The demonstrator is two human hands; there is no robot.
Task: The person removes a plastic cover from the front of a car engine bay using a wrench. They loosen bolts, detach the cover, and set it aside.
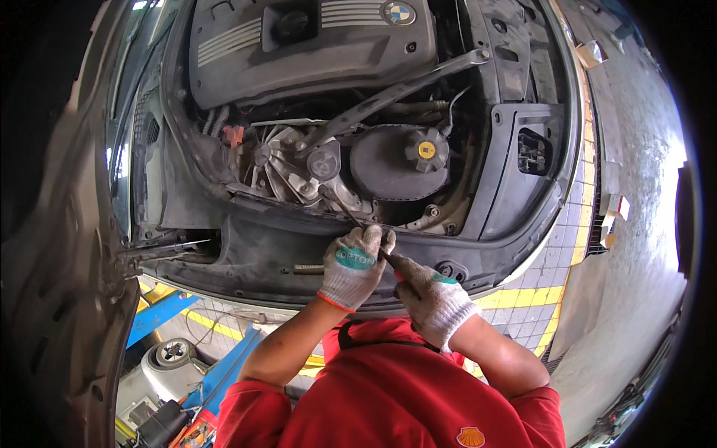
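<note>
Both my hands wear white knitted gloves with green patches and meet at the front edge of an open engine bay. My left hand (352,267) is closed around the thin metal shaft of a long tool (346,210). The shaft slants up and left to the metal suspension mount (287,166); its exact contact point is too small to tell. My right hand (432,297) is closed at the tool's dark rear end, with a bit of red showing by the fingers. Most of the grip is hidden. A short light-coloured rod (308,269) lies on the black trim beside my left hand.
A grey engine cover (314,56) and a diagonal brace bar (403,93) lie beyond. Right of the mount sits a round black reservoir with a yellow-marked cap (426,151). The raised hood (56,224) stands at left. Blue lift arms (160,317) and small boxes (617,207) are on the floor.
</note>
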